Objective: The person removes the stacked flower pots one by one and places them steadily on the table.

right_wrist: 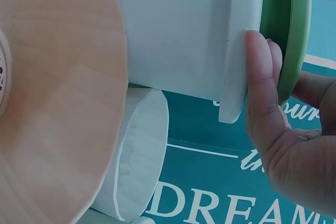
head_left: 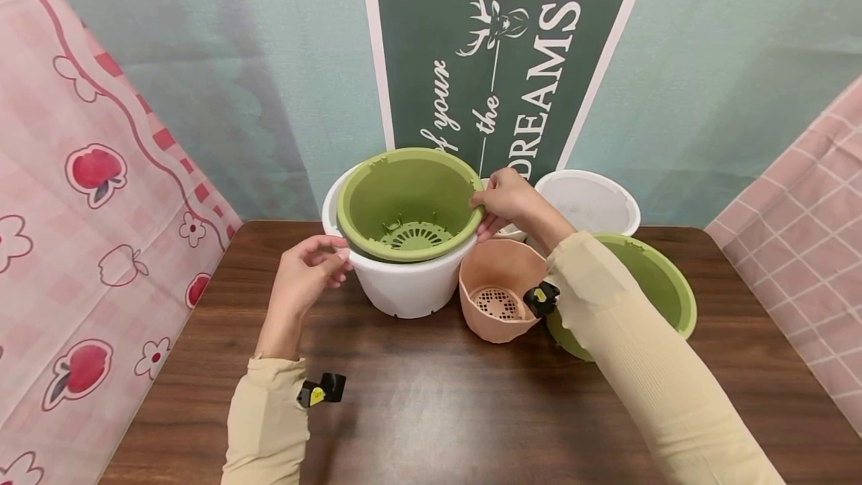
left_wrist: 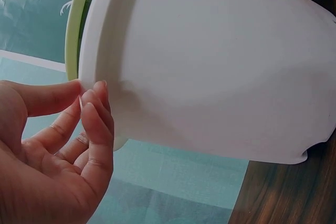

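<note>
A green plastic flower pot (head_left: 412, 180) with a slotted bottom sits partway inside a larger white flower pot (head_left: 407, 292), its rim standing above the white one. My left hand (head_left: 301, 275) pinches the white pot's rim at the left; the left wrist view shows the thumb and fingertips on either side of that white rim (left_wrist: 90, 40). At the right side my right hand (head_left: 509, 200) grips the green pot's rim. In the right wrist view, the thumb is behind the green rim (right_wrist: 296, 30) while fingertips touch the white pot's edge.
Right of the nested pair stands a peach faceted pot (head_left: 494, 326) with a grid bottom. Another green pot (head_left: 663, 283) lies under my right forearm, with a white pot (head_left: 589, 200) behind it. A smaller white pot (right_wrist: 143, 153) is behind the peach one. Wooden table (head_left: 417, 403); curtains surround it.
</note>
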### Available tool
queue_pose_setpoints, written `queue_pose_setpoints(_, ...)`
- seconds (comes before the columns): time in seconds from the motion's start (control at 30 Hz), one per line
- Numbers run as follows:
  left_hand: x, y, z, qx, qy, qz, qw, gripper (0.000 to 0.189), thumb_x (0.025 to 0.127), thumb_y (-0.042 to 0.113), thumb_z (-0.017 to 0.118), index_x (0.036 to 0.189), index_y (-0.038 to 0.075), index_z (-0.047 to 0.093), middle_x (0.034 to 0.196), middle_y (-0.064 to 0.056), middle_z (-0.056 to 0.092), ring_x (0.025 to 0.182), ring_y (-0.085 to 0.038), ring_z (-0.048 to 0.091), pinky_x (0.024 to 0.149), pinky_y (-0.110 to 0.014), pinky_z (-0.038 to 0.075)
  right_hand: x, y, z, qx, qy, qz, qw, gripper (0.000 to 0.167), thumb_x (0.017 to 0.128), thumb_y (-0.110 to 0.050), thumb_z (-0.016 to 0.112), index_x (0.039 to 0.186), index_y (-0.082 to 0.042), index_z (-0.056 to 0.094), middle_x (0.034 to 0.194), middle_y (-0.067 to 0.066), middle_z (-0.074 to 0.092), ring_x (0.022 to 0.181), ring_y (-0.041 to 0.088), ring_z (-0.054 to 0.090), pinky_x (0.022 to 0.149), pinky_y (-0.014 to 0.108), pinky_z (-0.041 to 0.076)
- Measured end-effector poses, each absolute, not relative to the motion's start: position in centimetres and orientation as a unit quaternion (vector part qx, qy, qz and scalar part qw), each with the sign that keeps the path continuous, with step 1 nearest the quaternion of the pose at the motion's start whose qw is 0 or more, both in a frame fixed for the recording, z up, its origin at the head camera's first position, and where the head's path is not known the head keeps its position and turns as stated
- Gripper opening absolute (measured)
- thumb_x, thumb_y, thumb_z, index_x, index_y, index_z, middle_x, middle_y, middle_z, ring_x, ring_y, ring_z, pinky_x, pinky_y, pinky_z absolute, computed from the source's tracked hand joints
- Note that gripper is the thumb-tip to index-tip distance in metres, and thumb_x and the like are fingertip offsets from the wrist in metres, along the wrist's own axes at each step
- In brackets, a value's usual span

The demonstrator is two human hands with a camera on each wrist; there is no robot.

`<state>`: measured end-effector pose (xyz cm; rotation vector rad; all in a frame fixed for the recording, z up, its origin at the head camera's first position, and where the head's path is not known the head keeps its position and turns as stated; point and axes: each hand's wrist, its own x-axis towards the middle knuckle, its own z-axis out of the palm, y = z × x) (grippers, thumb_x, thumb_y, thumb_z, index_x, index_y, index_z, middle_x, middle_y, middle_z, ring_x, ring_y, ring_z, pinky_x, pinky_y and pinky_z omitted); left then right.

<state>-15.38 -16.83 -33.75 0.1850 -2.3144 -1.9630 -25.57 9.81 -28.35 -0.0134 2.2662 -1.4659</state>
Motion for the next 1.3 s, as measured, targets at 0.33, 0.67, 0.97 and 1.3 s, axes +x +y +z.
queue_pose_setpoints(0.33, -15.3, -16.9, -33.7, 0.061, -0.765, -0.640, 0.046, 0.021, 0.086, 0.001, 0.060, 0.104, -0.010, 0.055, 0.064, -0.002, 0.061, 0.053, -0.007, 0.055, 0.052, -0.021, 0.049, -25.4, 10.0, -28.4, -0.011, 0.814, -0.538, 0.218, 0.014, 0.090, -0.002, 0.048, 0.080, 0.005, 0.042, 0.052, 0.014, 0.057, 0.045, 0.021, 0.061, 0.055, 0.034, 0.054)
queue_pose_setpoints(0.67, -15.4, -16.9, -33.7, 0.062, -0.764, -0.641, 0.044, 0.021, 0.086, 0.002, 0.060, 0.104, -0.010, 0.055, 0.065, -0.003, 0.061, 0.053, -0.007, 0.055, 0.054, -0.023, 0.050, -25.1, 10.1, -28.1, -0.006, 0.794, -0.567, 0.219, 0.014, 0.090, -0.001, 0.048, 0.082, 0.003, 0.037, 0.054, 0.015, 0.056, 0.045, 0.022, 0.061, 0.055, 0.034, 0.054)
queue_pose_setpoints(0.97, -15.3, -16.9, -33.6, 0.061, -0.763, -0.643, 0.035, 0.024, 0.087, 0.003, 0.060, 0.107, -0.009, 0.055, 0.065, -0.001, 0.062, 0.053, -0.008, 0.056, 0.053, -0.022, 0.049, -25.1, 10.2, -28.0, -0.002, 0.777, -0.587, 0.225, 0.012, 0.091, 0.000, 0.046, 0.085, 0.004, 0.037, 0.053, 0.015, 0.057, 0.046, 0.022, 0.061, 0.056, 0.034, 0.054)
queue_pose_setpoints(1.3, -20.4, -21.0, -43.1, 0.007, -0.737, -0.673, 0.062, 0.027, 0.081, 0.021, 0.071, 0.103, 0.007, 0.064, 0.074, -0.013, 0.066, 0.059, -0.023, 0.062, 0.052, -0.032, 0.052, -25.2, 10.3, -27.8, -0.006, 0.754, -0.619, 0.218, 0.011, 0.090, 0.003, 0.045, 0.085, 0.003, 0.035, 0.056, 0.018, 0.059, 0.048, 0.026, 0.063, 0.057, 0.036, 0.054)
